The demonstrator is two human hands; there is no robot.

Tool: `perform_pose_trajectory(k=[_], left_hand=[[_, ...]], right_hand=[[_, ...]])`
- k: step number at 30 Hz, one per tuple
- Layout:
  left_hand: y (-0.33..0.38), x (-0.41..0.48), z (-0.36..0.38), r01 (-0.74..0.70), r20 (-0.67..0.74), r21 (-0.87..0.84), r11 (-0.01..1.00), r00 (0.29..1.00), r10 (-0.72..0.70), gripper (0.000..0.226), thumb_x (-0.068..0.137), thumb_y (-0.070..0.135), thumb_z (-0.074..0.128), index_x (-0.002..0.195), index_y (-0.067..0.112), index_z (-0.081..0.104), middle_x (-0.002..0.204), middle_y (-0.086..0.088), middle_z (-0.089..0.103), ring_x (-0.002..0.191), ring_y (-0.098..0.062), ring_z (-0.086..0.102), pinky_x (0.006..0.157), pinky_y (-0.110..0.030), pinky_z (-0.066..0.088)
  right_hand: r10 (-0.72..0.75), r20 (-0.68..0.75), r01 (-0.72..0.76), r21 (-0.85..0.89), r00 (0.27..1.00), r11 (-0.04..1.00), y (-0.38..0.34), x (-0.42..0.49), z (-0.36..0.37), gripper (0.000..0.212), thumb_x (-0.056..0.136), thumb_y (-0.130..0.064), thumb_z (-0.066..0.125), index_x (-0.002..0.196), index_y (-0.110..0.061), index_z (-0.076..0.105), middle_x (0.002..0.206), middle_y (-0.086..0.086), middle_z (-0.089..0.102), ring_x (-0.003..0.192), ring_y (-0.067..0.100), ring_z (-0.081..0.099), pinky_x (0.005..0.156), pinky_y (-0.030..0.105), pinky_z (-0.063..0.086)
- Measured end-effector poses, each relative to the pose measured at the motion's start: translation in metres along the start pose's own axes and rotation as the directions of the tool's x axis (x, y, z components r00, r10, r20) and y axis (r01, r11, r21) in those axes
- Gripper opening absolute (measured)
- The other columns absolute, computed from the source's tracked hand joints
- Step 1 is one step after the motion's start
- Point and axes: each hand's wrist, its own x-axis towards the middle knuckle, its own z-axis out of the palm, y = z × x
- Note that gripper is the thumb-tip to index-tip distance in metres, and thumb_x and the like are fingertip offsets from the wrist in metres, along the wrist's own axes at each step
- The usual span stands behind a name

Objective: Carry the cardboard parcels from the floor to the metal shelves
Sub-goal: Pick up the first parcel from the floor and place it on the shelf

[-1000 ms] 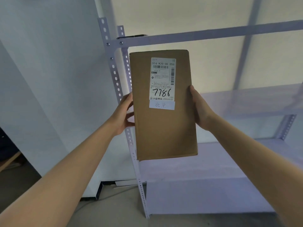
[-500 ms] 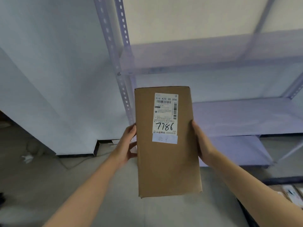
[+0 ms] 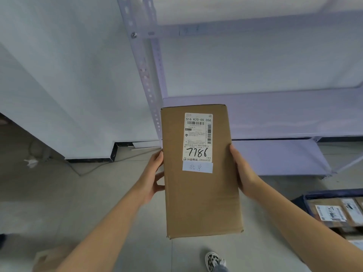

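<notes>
Cardboard parcel (image 3: 200, 193) — long and brown, its white label (image 3: 198, 137) marked 7786 facing up — is held in the air in front of the metal shelves (image 3: 275, 114). Left hand (image 3: 152, 179) and right hand (image 3: 242, 173) press flat against its two long sides, fingers spread. More parcels lie in a bin (image 3: 334, 213) at lower right.

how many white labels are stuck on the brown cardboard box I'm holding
2 on the face that shows: a large white printed shipping label marked 7786 on the upper right of the brown cardboard box, and a small pale handwritten sticker directly below it. Other faces are hidden.
</notes>
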Motion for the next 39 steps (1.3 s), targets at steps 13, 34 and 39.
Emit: perform_pose_trajectory(k=[13,34,39], left_hand=[[0.026,0.005,0.000,-0.039,0.010,-0.013,0.999,0.999,0.039,0.060,0.073,0.069,0.057,0.128,0.047,0.053,0.137,0.014,0.059,0.111,-0.018,0.060,0.066,-0.034,0.055],[0.157,-0.038,0.020,-0.237,0.022,0.061,0.970,0.972,0.236,0.070,0.071,0.077,0.057,0.131,0.043,0.051,0.141,0.006,0.055,0.131,-0.031,0.050,0.083,-0.046,0.056],[0.209,-0.060,0.029,-0.313,0.057,0.134,0.940,0.950,0.308,0.060,0.081,0.073,0.049,0.133,0.044,0.049,0.141,0.008,0.054,0.128,-0.028,0.052,0.089,-0.051,0.056]], right_hand=[[-0.030,0.028,0.030,0.012,0.999,0.999,-0.025,0.007,0.001,0.070,0.089,-0.078,0.040,0.144,-0.038,0.055,0.141,-0.013,0.064,0.135,0.016,0.056,0.120,0.047,0.036],[-0.163,0.088,0.170,-0.076,0.983,0.982,-0.169,-0.031,0.011,0.081,0.074,-0.090,0.046,0.145,-0.050,0.047,0.147,-0.018,0.057,0.136,0.019,0.054,0.117,0.053,0.038],[-0.218,0.090,0.223,-0.047,0.972,0.974,-0.220,-0.053,0.013,0.082,0.081,-0.084,0.045,0.150,-0.039,0.046,0.149,-0.011,0.057,0.135,0.021,0.055,0.115,0.052,0.042]])
